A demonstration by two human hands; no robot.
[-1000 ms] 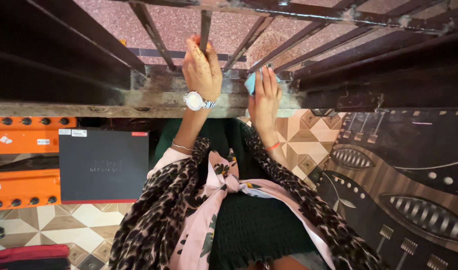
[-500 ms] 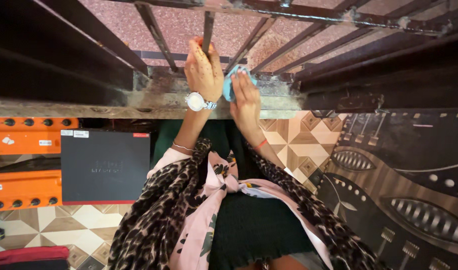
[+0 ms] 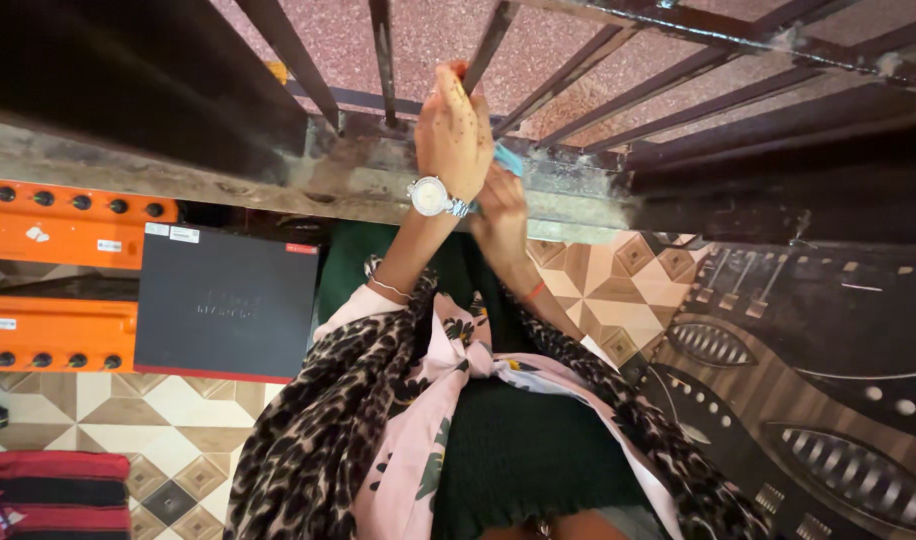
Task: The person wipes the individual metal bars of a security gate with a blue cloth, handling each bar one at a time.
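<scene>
Looks like the wiping step on the window grille: left hand (image 3: 454, 135) has its grip closed around one dark metal bar (image 3: 488, 45), while the right hand (image 3: 502, 208), partly tucked behind it, is closed on a blue cloth (image 3: 508, 158) pressed at the foot of the bars, on the grimy sill (image 3: 278, 175). I'd guess a firm rub along that ledge is what's needed.

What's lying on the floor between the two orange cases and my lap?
In the head view, a flat black box lies on the tiled floor, between the orange cases and the lap.
</scene>
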